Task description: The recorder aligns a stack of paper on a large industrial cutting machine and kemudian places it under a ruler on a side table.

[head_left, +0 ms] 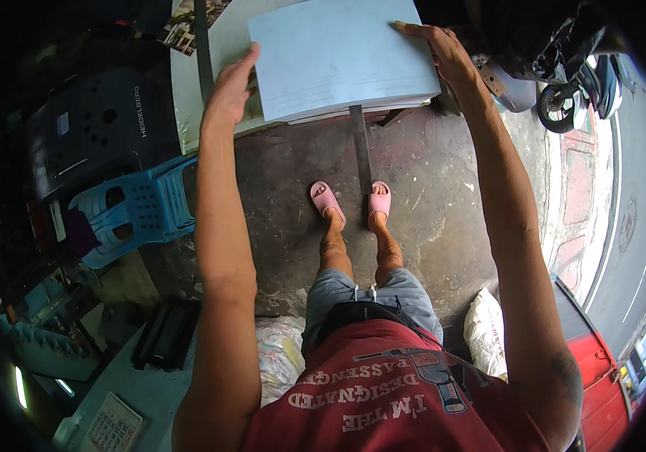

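A thick stack of pale paper sheets lies on a light table at the top of the view. Beside the stack's left edge, my left hand is held upright with its fingers straight and close to the paper. My right hand is at the opposite edge, one finger stretched across the top sheet near the far right corner and the others along the side, partly hidden. From under the stack's near edge a dark flat strip juts out over the floor. Another dark strip lies on the table at left.
Stacked blue plastic chairs and a dark machine stand to the left. A motorcycle is parked at far right by the road. White sacks rest behind me on the concrete floor. A calendar is at lower left.
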Demonstrator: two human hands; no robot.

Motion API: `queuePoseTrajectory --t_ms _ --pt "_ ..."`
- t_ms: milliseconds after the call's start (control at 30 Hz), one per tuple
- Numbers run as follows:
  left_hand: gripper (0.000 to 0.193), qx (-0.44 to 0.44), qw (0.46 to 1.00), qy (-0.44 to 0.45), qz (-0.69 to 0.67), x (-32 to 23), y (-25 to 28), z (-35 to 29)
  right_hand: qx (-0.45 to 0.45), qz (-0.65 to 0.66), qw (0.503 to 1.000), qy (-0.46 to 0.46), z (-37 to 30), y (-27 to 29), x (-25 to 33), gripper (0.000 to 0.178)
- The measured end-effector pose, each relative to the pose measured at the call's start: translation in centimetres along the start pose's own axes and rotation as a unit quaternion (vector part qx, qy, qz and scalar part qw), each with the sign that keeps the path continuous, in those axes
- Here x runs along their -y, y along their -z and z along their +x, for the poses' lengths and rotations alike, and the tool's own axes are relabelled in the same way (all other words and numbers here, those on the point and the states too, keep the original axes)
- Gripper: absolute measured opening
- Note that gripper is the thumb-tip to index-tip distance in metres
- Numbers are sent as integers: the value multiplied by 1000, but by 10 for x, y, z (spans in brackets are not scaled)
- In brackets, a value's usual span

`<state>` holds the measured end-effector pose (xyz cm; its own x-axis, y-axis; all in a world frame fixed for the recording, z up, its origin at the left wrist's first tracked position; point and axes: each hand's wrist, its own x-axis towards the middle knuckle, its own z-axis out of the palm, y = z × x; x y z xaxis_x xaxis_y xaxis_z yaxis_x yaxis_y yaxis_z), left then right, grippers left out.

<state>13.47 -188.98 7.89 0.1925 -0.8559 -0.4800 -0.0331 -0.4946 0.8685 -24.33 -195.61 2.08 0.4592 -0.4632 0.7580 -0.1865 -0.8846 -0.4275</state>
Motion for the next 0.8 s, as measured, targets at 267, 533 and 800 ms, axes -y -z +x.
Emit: queuePoseTrajectory --t_ms 267,533,800 --pt "74 111 989 -2 94 -1 -46 9 45 162 920 -354 -32 45 -30 36" --pt "74 3 990 57 132 8 -24 24 64 232 863 -445 5 15 17 29" --pt "59 -7 990 75 120 14 -23 33 27 261 780 -568 27 15 28 52"
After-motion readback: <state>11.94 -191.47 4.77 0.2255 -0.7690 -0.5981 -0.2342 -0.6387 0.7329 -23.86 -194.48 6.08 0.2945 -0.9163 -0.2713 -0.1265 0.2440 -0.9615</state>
